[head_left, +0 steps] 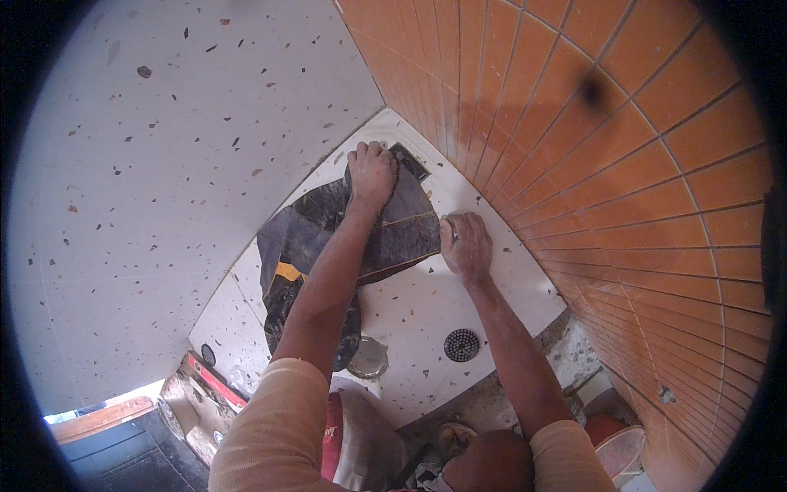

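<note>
A dark grey cloth with yellow seams (406, 234), seemingly a garment or bag, lies crumpled on the speckled white floor (410, 320). Blackish smears cover part of it, and an orange patch shows on its left. My left hand (373, 174) is closed on the far edge of the cloth, beside a dark square drain (409, 161) near the corner. My right hand (467, 246) pinches the cloth's right edge between thumb and fingers. Part of the cloth is hidden under my left forearm.
An orange tiled wall (607, 164) rises at right, a speckled white wall (180, 164) at left. Nearer me are a round black perforated disc (461, 345) and a pale round piece (367, 358). A red spirit level (216, 382) lies lower left; rubble edges the floor at lower right.
</note>
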Demonstrator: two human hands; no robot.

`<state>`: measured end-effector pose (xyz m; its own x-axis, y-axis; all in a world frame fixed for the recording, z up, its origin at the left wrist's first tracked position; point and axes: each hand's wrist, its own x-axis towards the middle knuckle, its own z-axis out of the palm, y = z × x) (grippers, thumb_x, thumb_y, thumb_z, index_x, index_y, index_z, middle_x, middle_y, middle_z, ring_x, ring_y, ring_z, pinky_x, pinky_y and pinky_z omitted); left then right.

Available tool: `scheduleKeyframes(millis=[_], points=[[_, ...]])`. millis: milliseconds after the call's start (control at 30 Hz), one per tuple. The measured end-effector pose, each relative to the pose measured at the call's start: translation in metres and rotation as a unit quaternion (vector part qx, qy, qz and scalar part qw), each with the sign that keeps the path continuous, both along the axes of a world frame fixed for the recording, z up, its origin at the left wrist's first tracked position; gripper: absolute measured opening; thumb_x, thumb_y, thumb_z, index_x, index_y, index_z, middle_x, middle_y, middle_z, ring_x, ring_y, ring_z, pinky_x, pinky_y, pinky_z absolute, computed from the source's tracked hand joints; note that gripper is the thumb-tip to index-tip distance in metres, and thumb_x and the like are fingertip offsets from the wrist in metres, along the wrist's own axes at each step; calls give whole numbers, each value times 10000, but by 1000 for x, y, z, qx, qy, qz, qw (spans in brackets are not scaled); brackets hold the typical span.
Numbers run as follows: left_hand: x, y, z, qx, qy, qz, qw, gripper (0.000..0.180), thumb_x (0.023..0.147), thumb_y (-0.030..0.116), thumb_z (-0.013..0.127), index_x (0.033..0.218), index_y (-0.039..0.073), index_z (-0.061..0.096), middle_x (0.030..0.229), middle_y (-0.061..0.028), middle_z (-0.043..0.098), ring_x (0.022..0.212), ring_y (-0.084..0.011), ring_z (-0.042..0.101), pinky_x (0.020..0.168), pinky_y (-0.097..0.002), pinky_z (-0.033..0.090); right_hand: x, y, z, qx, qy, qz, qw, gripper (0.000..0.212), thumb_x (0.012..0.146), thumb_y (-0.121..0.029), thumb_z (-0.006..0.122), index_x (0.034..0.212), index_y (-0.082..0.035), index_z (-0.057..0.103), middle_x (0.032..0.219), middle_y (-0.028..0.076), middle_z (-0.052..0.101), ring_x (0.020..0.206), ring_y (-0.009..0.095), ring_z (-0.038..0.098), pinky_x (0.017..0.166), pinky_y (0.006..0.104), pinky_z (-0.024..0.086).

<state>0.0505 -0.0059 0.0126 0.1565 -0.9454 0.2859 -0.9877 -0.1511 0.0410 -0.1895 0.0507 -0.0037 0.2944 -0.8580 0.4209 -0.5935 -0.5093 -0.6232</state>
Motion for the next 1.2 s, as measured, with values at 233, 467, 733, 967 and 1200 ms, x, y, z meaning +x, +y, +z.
scheduleKeyframes(millis=[233,467,733,967,1200], points=[[2,1,-7,13,-42,39,998,247,865,276,627,908,62,744,1018,-112,638,1046,-310,551,906,-505,395,-3,-1,-8,1,16,-5,1000,162,888,-203,673,909,-53,617,926,120,613,910,325,613,783,422,532],[2,18,16,135,-55,-6,989,283,894,288,591,924,57,753,1051,-141,650,1061,-318,568,952,-545,392,-2,-1,-5,5,8,-2,1000,161,878,-200,685,902,-61,607,926,118,615,910,329,612,780,430,529],[14,49,43,136,127,12,982,266,882,283,634,882,41,744,1027,-156,631,1039,-337,564,909,-507,433,-4,-2,0,5,-5,-5,1000,134,885,-180,677,908,-64,614,932,118,626,907,331,615,791,435,521],[16,68,31,-19,132,-26,991,364,852,284,703,1104,23,673,1119,-154,595,1080,-341,533,936,-498,434,-2,0,-3,-1,10,0,1000,125,888,-179,673,910,-69,618,936,114,635,915,330,617,787,439,515],[14,110,14,52,63,54,995,461,806,264,713,1192,27,628,1118,-149,573,1108,-349,510,936,-489,429,1,1,-3,-4,-11,5,1000,115,890,-174,671,892,-75,613,935,114,638,917,334,616,790,437,514]])
